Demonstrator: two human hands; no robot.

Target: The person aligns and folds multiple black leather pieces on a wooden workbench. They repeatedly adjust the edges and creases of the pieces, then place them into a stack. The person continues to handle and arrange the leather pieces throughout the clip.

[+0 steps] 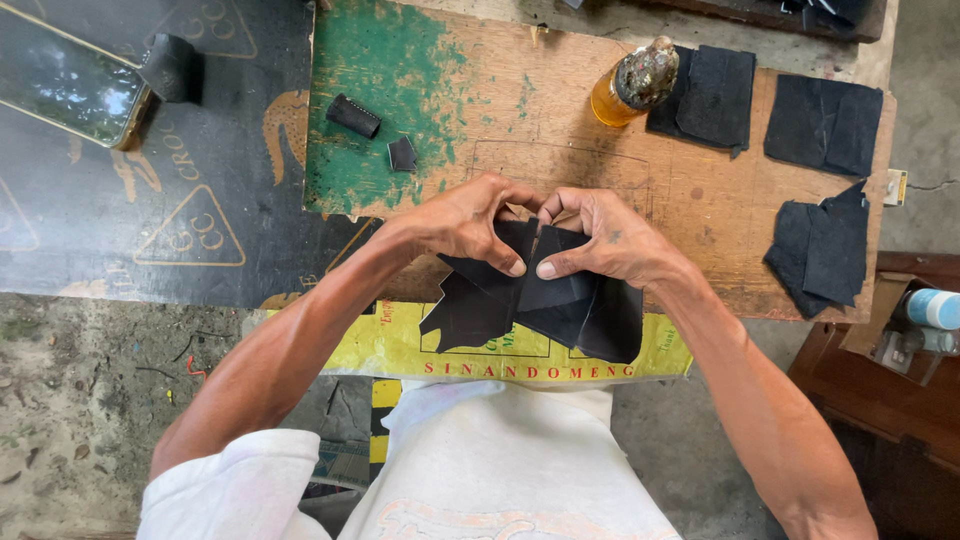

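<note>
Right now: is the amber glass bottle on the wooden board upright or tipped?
Upright: amber glass bottle stands on the wooden board, its grimy cap toward the camera.

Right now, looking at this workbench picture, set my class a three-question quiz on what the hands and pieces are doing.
1. True or false: both hands pinch the same black piece.
2. Which lies nearer the bottle: the black squares or the phone?
3. Fill in: the small black roll rests on the board's ____ painted patch.

Key: 1 true; the left hand and right hand meet on it. 2 the squares. 3 green.
</note>
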